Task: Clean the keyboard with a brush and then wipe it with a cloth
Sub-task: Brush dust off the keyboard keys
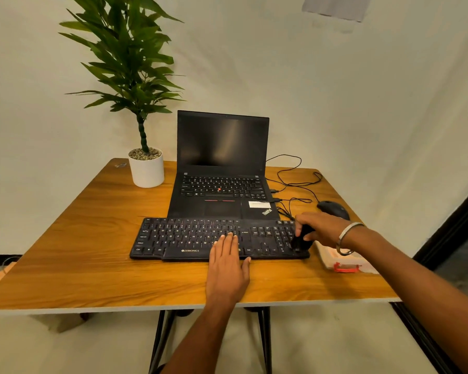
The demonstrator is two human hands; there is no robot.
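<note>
Warm, even indoor light. A soft streak of glare crosses the dark laptop screen [222,143]; away from it the wide-angle view bows toward the edges, where detail softens slightly.

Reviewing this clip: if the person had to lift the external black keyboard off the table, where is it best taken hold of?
Grip the keyboard by its bare left short end, coming from the left: it lies flat and long, the left hand rests mid-board, and the right hand works the brush at the right end.
</note>
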